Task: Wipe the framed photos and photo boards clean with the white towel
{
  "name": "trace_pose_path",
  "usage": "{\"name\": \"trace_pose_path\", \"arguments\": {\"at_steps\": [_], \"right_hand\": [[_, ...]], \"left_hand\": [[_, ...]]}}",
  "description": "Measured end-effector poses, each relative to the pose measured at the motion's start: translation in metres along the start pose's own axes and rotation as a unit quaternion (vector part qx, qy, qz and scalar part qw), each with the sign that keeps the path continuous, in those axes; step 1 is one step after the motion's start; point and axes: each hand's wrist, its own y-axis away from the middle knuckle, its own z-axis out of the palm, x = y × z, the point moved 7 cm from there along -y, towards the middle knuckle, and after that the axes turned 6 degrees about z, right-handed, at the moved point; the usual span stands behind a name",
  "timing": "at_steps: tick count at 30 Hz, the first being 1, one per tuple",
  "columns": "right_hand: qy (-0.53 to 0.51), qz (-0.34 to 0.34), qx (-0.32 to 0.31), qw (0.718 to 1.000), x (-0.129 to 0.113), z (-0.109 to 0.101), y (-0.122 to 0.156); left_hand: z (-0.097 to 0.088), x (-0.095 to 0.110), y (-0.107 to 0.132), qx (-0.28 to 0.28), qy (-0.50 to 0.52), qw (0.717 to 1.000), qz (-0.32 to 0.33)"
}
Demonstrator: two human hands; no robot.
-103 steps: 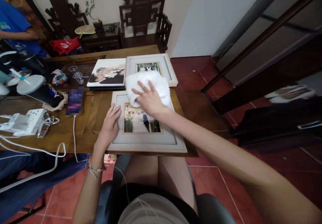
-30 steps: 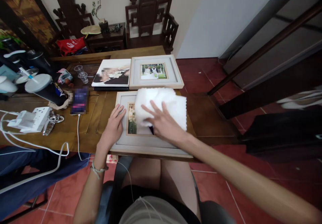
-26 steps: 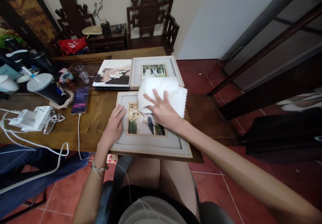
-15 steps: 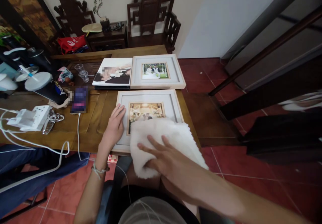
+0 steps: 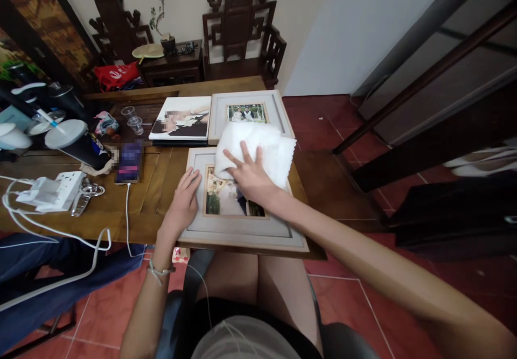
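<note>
- While the left hand (image 5: 183, 200) lies flat on the left side of the near frame (image 5: 242, 235), its fingers are straight and close together; it touches the frame without gripping anything.
- Palm down, fingers spread wide, the right hand (image 5: 252, 178) lies on top of the white cloth (image 5: 264, 141); whether the thumb pinches the cloth, I cannot tell.
- The cloth, folded, with a scalloped right edge, covers the upper right part of the near frame and hides the lower side of the far frame (image 5: 280, 114); whether it touches the far one is unclear.
- The near frame lies flat along the near edge of the table (image 5: 155, 197), by the near right corner.
- The far frame sits beyond it, toward the far right corner; its photo shows two people.
- Just left of the far frame lies a white-bordered picture (image 5: 177, 118), something dark under it.
- Farther left are a phone (image 5: 129, 162), its white cable (image 5: 128, 213) hanging over the near edge, a power strip (image 5: 67, 189) with a clear clip (image 5: 84, 196) beside it, and a lidded dark tumbler (image 5: 83, 152).
</note>
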Motion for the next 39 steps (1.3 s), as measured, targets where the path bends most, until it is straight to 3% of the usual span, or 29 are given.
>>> {"name": "trace_pose_path", "arguments": {"at_steps": [3, 7, 9, 11, 14, 17, 20, 23, 26, 30, 34, 37, 39], "right_hand": [[-0.036, -0.052, -0.026, 0.998, -0.027, 0.002, 0.023], [-0.135, -0.152, -0.094, 0.975, -0.06, -0.012, 0.088], [-0.203, -0.195, -0.096, 0.955, -0.061, -0.032, 0.113], [-0.258, -0.198, -0.072, 0.943, -0.05, -0.052, 0.121], [-0.24, -0.141, 0.002, 0.96, -0.028, -0.069, 0.095], [-0.105, -0.072, 0.069, 0.99, -0.021, -0.064, 0.042], [-0.001, -0.065, 0.044, 0.997, -0.038, -0.039, -0.003], [0.022, -0.083, 0.025, 0.996, -0.061, -0.02, -0.013], [0.009, -0.119, 0.011, 0.993, -0.08, -0.013, 0.012], [-0.031, -0.185, -0.05, 0.981, -0.088, -0.011, 0.07], [-0.025, -0.175, -0.048, 0.983, -0.058, -0.02, 0.114], [0.026, -0.127, -0.033, 0.991, -0.028, -0.025, 0.131], [0.045, -0.112, -0.028, 0.992, -0.02, -0.026, 0.135]], "left_hand": [[-0.001, 0.002, 0.001, 0.018, 0.001, 1.0, 0.004], [-0.001, 0.002, 0.002, 0.023, 0.0, 1.0, -0.003], [-0.001, 0.002, 0.002, 0.017, 0.004, 1.0, -0.011], [-0.002, 0.003, 0.001, 0.012, 0.012, 1.0, -0.019], [-0.006, 0.007, -0.003, 0.016, 0.031, 0.998, -0.047], [-0.012, 0.011, -0.004, 0.031, 0.053, 0.995, -0.085], [-0.016, 0.014, -0.004, 0.053, 0.077, 0.991, -0.095], [-0.018, 0.014, -0.001, 0.066, 0.105, 0.987, -0.098], [-0.019, 0.016, 0.0, 0.061, 0.109, 0.987, -0.099], [-0.019, 0.016, -0.002, 0.055, 0.085, 0.989, -0.104], [-0.011, 0.013, -0.003, 0.023, 0.037, 0.996, -0.075], [-0.009, 0.014, -0.003, 0.028, 0.024, 0.999, -0.037], [-0.009, 0.014, -0.003, 0.037, 0.024, 0.999, -0.025]]}}
